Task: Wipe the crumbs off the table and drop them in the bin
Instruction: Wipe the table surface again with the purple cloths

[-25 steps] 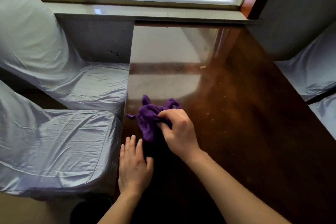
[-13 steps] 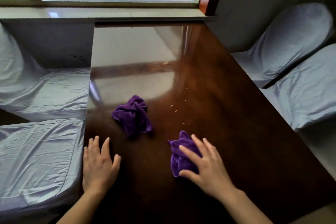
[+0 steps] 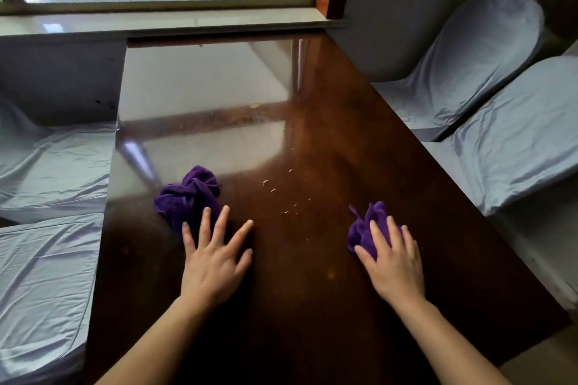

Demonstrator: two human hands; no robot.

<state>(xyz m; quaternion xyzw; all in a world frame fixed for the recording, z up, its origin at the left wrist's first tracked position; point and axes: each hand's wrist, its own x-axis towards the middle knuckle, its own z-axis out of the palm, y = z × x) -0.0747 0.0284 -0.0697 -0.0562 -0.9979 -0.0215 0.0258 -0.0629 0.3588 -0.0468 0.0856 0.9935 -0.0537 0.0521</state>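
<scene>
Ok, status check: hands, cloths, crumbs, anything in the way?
Left hand flat, fingers spread, fingertips at bunched purple cloth. Right hand pressing second purple cloth. Crumbs between cloths, unswept. Nothing blocking; bin not in view.

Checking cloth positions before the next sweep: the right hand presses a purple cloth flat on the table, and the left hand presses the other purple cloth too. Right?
Not quite. In the head view the left hand lies flat on the table, only its fingers reaching the near edge of the bunched purple cloth. The right hand does press the smaller purple cloth.
</scene>
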